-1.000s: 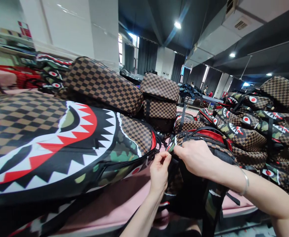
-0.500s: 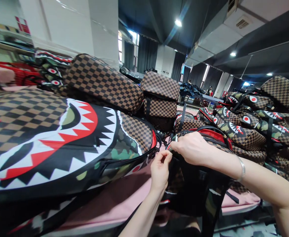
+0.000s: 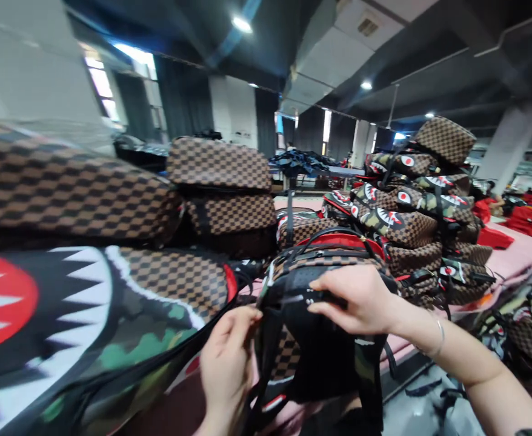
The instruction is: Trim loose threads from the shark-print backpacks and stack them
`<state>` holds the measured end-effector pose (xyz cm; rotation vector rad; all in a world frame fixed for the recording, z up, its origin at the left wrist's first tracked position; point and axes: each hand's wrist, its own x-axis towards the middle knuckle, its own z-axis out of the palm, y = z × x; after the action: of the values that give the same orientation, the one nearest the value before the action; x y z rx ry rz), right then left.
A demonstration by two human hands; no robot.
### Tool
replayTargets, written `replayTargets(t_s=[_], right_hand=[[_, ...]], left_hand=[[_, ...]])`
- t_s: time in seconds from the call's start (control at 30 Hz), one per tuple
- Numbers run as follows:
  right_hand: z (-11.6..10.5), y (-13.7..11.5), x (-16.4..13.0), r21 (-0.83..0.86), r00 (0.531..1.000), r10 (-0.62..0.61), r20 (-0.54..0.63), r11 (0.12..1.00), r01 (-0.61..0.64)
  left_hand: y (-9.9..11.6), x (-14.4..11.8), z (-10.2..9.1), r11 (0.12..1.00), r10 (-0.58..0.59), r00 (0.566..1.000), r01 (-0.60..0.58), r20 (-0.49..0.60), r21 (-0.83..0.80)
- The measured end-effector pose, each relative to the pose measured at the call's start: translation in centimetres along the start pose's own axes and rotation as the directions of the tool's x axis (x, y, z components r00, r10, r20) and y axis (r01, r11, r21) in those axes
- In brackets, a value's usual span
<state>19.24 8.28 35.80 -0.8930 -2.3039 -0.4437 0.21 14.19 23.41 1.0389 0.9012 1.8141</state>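
In front of me a checkered backpack (image 3: 288, 290) stands with its black back panel and straps toward me. Its red-lined top gapes, and a black handle arches over it. At the backpack's left edge, my left hand (image 3: 229, 351) has thumb and fingertips pinched on the dark edge. My right hand (image 3: 357, 297) hovers at or lightly touches the upper back panel, with its thumb and forefinger apart and nothing visible between them. The other fingers curl under and are partly hidden. A silver bracelet (image 3: 439, 338) circles my right wrist.
To the left lies a large shark-print bag (image 3: 148, 297) close to the backpack. Checkered bags (image 3: 220, 163) are stacked behind. A tall pile of camouflage and checkered bags (image 3: 411, 230) rises at right on the pink tabletop (image 3: 515, 254). More bags (image 3: 529, 339) lie lower right.
The view has swung right. My hands, earlier close together at the backpack's upper left corner, have separated; my right hand has moved right across the back panel and its fingers have parted.
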Motion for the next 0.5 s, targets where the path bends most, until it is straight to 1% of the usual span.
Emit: replayTargets(t_s=[0.03,0.07,0.1,0.13,0.17,0.2,0.23,0.27,0.3,0.33,0.37,0.4,0.43,0.47,0.5], right_hand=[[-0.1,0.5,-2.2,0.07,0.987,0.068,-0.146,0.996,-0.059],[0.0,1.1,-4.5,0.126,0.945,0.17,-0.279,0.982,-0.139],[0.3,1.7,-6.6,0.186,0.871,0.299,-0.39,0.952,-0.244],[0.8,2.5,-8.6,0.274,0.755,0.449,-0.478,0.893,-0.357],[1.4,3.3,-10.2,0.394,0.614,0.578,-0.537,0.816,-0.423],[2.2,4.1,-11.6,0.539,0.466,0.702,-0.538,0.712,-0.449],[3.0,4.8,-12.6,0.683,0.347,0.803,-0.484,0.595,-0.423],[3.8,5.5,-13.2,0.799,0.273,0.875,-0.401,0.479,-0.363],[4.5,6.0,-13.6,0.88,0.238,0.92,-0.31,0.373,-0.296],[5.2,6.3,-13.7,0.928,0.235,0.943,-0.236,0.291,-0.233],[5.8,6.4,-13.6,0.954,0.245,0.95,-0.192,0.24,-0.183],[6.3,6.3,-13.4,0.966,0.258,0.951,-0.171,0.213,-0.145],[6.7,6.1,-13.1,0.972,0.275,0.947,-0.164,0.202,-0.119],[6.9,5.8,-12.8,0.976,0.294,0.942,-0.158,0.195,-0.1],[7.1,5.4,-12.5,0.98,0.316,0.937,-0.149,0.183,-0.082]], left_hand=[[0.7,0.0,0.0,0.999,0.034,0.999,-0.034,0.021,0.027],[1.5,0.0,0.2,0.994,0.088,0.995,-0.091,0.046,0.059],[2.4,0.0,0.6,0.981,0.154,0.984,-0.163,0.086,0.102],[3.4,-0.1,1.1,0.961,0.215,0.966,-0.236,0.145,0.143],[4.5,-0.2,1.8,0.937,0.262,0.939,-0.303,0.223,0.175],[5.5,-0.3,2.8,0.909,0.291,0.902,-0.364,0.318,0.2],[6.4,-0.3,3.8,0.879,0.305,0.851,-0.424,0.427,0.216],[7.2,-0.1,5.1,0.844,0.31,0.779,-0.49,0.546,0.22],[7.9,0.1,6.5,0.8,0.304,0.685,-0.561,0.662,0.213],[8.3,0.5,8.0,0.744,0.289,0.581,-0.637,0.761,0.203],[8.6,1.0,9.6,0.671,0.266,0.479,-0.715,0.837,0.195],[8.8,1.5,11.2,0.592,0.234,0.393,-0.783,0.889,0.19],[8.8,2.0,12.9,0.513,0.191,0.327,-0.837,0.925,0.191],[8.8,2.5,14.4,0.436,0.137,0.28,-0.878,0.95,0.196],[8.8,2.8,15.9,0.365,0.065,0.245,-0.908,0.967,0.205]])
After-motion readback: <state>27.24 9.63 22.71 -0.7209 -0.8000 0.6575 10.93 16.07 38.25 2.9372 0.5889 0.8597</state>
